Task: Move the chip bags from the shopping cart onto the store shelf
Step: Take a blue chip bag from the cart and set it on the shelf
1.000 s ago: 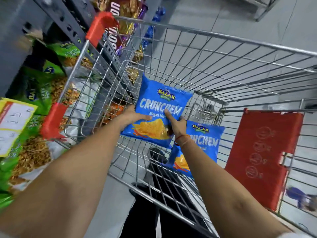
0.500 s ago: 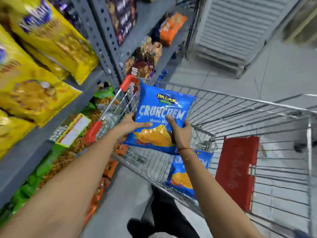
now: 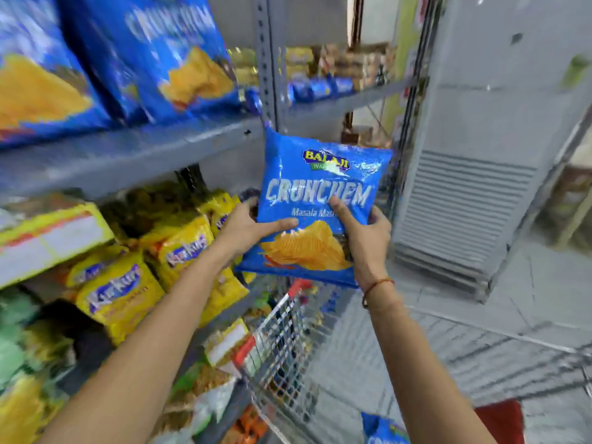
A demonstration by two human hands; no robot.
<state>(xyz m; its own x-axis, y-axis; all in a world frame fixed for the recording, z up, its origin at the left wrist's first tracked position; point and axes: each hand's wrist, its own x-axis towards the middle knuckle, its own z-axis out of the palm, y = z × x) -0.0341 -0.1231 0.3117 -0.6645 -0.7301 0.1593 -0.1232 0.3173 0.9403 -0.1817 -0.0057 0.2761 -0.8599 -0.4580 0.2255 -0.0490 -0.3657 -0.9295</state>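
I hold a blue Crunchem chip bag point(image 3: 320, 184) upright in front of me, above the shopping cart point(image 3: 282, 347). My left hand point(image 3: 246, 229) grips its lower left edge and my right hand point(image 3: 365, 232) grips its lower right side, thumb across the front. The bag hangs just right of the grey shelf upright point(image 3: 267, 59) and below the grey store shelf point(image 3: 128, 152), where matching blue Crunchem bags point(image 3: 153, 56) stand at the upper left. Another blue chip bag point(image 3: 384, 427) lies in the cart at the bottom edge.
Yellow snack bags point(image 3: 179, 251) fill the shelf level below, with green bags point(image 3: 12, 331) lower left. A white slatted cabinet point(image 3: 464, 203) stands on the right. The cart's red seat flap point(image 3: 499, 421) shows at bottom right. Grey floor lies beyond.
Both hands lifted the blue bag up out of the cart to shelf height, and my view swung upward from the cart toward the upper shelves.
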